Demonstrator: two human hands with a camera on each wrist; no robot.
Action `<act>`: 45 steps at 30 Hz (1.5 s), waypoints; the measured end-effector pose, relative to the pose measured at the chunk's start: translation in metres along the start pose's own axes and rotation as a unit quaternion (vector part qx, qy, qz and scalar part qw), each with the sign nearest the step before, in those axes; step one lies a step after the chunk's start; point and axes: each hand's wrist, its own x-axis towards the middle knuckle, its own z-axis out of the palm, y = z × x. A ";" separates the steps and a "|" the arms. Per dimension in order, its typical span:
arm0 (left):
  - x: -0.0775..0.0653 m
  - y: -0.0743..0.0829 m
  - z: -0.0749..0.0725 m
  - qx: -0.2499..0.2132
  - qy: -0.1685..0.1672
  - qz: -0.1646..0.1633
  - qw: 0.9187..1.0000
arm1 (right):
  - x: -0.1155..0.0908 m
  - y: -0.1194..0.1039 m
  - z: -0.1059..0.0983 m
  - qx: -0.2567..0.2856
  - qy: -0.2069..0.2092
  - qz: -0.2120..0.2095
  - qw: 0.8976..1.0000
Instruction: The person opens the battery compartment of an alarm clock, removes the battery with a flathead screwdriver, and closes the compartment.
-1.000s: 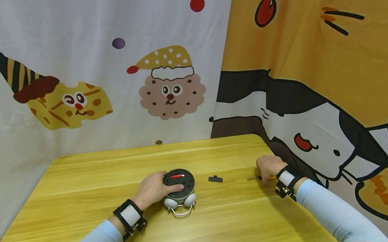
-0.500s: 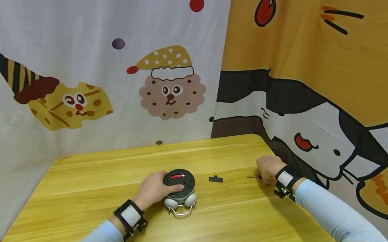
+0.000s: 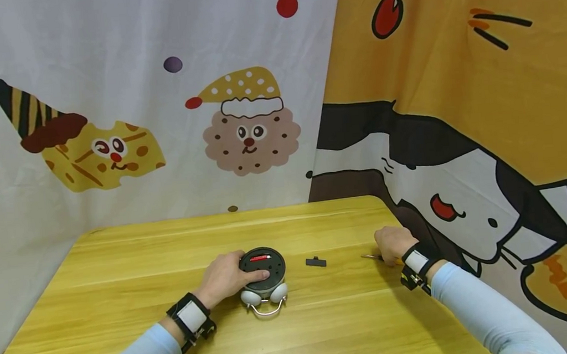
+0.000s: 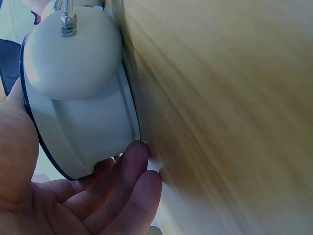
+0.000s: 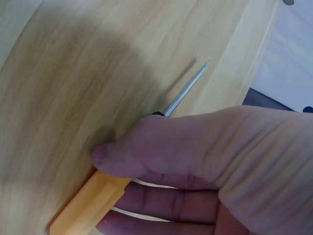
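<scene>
An alarm clock point(image 3: 272, 283) lies face down on the table, its black back up and its two pale bells and wire handle towards me. A red battery point(image 3: 260, 258) shows in the slot in its back. My left hand point(image 3: 224, 276) grips the clock from the left, thumb across the back; in the left wrist view its fingers curl along the white casing point(image 4: 93, 127). At the right, my right hand point(image 3: 395, 242) grips a screwdriver by its yellow-orange handle point(image 5: 90, 203). The metal shaft point(image 5: 188, 89) sticks out past the thumb, with a shadow beside it on the wood.
A small black battery cover point(image 3: 316, 261) lies between the clock and my right hand. The wooden table point(image 3: 169, 247) ends in a rounded corner behind the right hand. Printed curtains point(image 3: 140, 199) hang behind and to the right.
The screwdriver's shaft has lifted slightly off the table in my right hand. My left hand and the clock have stayed in place.
</scene>
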 end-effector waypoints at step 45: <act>0.000 0.000 -0.001 0.000 0.001 0.002 1.000 | 0.004 0.000 -0.007 0.046 0.102 -0.052 0.992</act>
